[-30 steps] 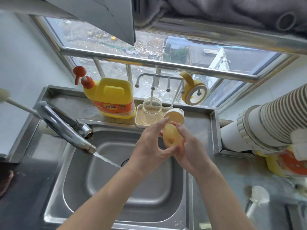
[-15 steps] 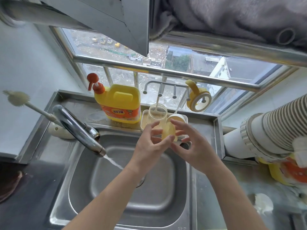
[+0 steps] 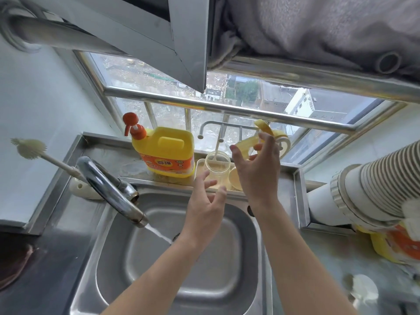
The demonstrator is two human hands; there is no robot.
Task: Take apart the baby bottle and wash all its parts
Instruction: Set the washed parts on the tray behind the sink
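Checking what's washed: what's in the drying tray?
The drying tray holds a clear bottle body and a yellow cup-shaped part; the right hand, pinching a pale yellow piece, covers its right end.

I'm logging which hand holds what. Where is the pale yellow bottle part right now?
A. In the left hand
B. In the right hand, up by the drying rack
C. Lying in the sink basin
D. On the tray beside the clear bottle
B: the right hand pinches the pale yellow part up near the drying rack, while the left hand is open and empty over the sink.
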